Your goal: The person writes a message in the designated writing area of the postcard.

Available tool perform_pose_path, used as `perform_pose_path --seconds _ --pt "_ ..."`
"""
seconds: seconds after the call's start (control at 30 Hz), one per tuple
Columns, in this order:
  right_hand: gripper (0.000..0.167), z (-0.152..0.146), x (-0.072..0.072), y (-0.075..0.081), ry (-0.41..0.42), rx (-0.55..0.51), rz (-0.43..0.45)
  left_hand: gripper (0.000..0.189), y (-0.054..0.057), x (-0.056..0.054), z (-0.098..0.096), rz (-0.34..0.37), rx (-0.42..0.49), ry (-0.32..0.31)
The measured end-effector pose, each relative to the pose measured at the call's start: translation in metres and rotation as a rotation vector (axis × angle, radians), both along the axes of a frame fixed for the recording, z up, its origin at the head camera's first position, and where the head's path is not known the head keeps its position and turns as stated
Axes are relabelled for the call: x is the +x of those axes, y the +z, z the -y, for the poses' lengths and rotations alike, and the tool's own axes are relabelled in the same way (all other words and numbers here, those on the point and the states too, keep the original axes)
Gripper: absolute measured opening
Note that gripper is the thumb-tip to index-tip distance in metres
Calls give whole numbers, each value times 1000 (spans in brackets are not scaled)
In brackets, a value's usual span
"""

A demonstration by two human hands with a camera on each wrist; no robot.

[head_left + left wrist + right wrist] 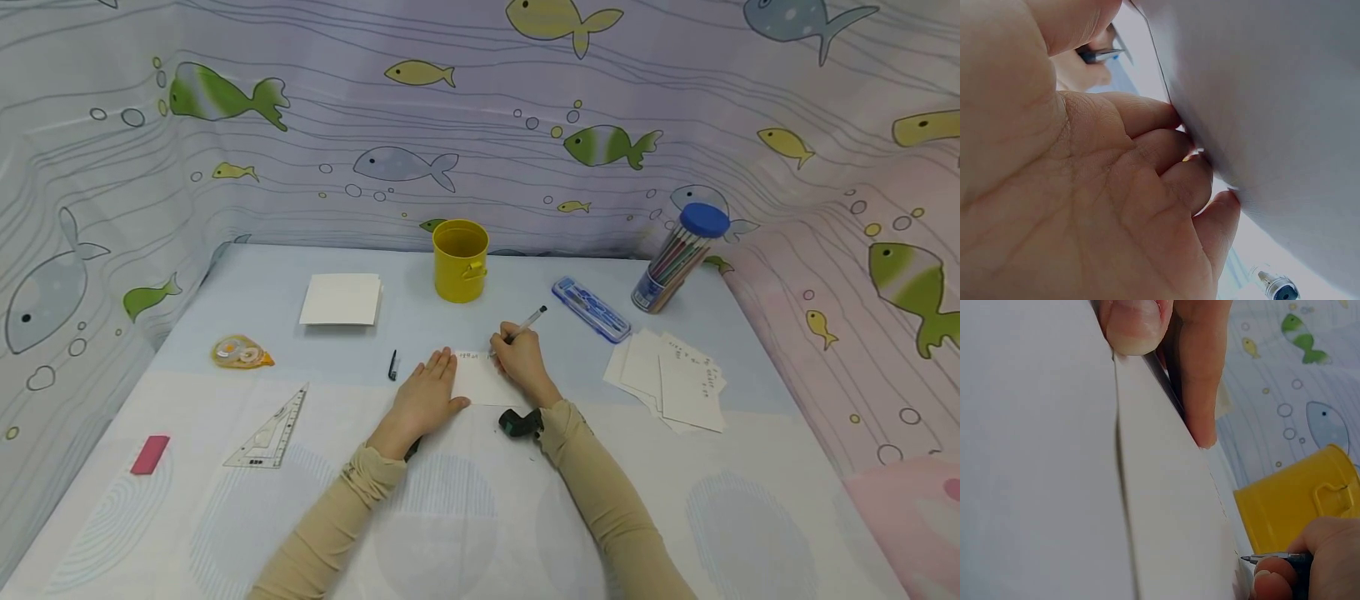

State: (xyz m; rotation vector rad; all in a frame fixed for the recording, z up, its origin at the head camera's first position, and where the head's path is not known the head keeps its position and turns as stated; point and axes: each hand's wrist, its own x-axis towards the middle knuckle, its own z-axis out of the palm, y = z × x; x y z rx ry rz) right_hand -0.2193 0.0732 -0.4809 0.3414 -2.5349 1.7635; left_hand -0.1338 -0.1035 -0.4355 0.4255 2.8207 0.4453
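A small white card [480,382] lies on the table in front of me, with a few written marks near its top edge. My left hand [429,385] lies flat on the card's left side, fingers straight, pressing it down; the left wrist view shows the fingers [1166,156] against the card's edge [1260,125]. My right hand [521,360] grips a pen [525,323] with its tip on the card's top right. In the right wrist view the pen tip [1254,557] touches the card [1166,506], and the left fingers [1197,375] hold the far edge.
A yellow tin cup [460,260] stands behind the card. A white card stack [341,298], a correction tape [240,352], a set square [272,427] and a pink eraser [150,454] lie left. Written cards [675,379], a blue case [591,309] and a pencil tube [678,258] sit right. A pen cap [392,365] lies nearby.
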Motion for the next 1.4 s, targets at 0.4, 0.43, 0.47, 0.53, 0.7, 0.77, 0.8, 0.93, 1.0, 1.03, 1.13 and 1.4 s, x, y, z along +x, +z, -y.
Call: perform_pose_path --seconds 0.4,0.43,0.47,0.53,0.7,0.77,0.8,0.93,1.0,1.03,1.13,1.4 --pt "33 0 -3 -1 -4 54 3 76 0 -3 0 -3 -16 -7" --pt "33 0 -3 -1 -5 54 5 77 0 -3 0 -3 -18 -7" --pt "33 0 -3 -1 -7 54 6 77 0 -3 0 -2 -19 -7" --pt "33 0 -3 0 -10 56 7 77 -1 -3 0 -2 -19 -6" --pt "33 0 -3 1 -6 49 18 77 -1 -3 1 -12 -28 -10" --pt "32 -1 -2 1 -4 45 27 77 -1 -3 0 -17 -29 -13" --pt "32 -1 -2 2 -3 48 34 77 -1 -3 0 -18 -28 -14" --pt "32 -1 -2 2 3 51 59 77 -1 -4 0 -16 -27 -12" --pt "32 -1 -1 2 2 46 54 77 -1 -4 0 -12 -28 -11" --pt "32 1 2 6 -6 43 58 77 -1 -4 0 -12 -29 -10" --pt "32 2 6 13 -13 34 57 77 -2 -3 0 -10 -25 -10" --pt "32 0 -1 3 0 45 47 77 -2 -3 1 -17 -27 -15"
